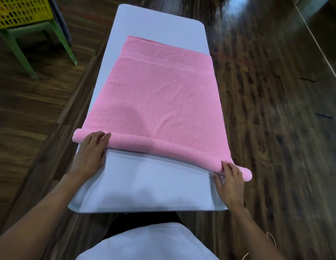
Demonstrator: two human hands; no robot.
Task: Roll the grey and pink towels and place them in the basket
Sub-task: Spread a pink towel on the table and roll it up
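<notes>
One pink terry towel (159, 94) lay flat along one long white table (144, 186), one yellow perforated plastic basket (20, 12) sat well off beyond the left hand (90, 152). Bare tabletop showed between the two hands; the towel's roll overhung both side edges. Left hand's straight fingers pressed the rolled near edge; right hand (230, 182), fingers extended, touched the roll's other end.
</notes>
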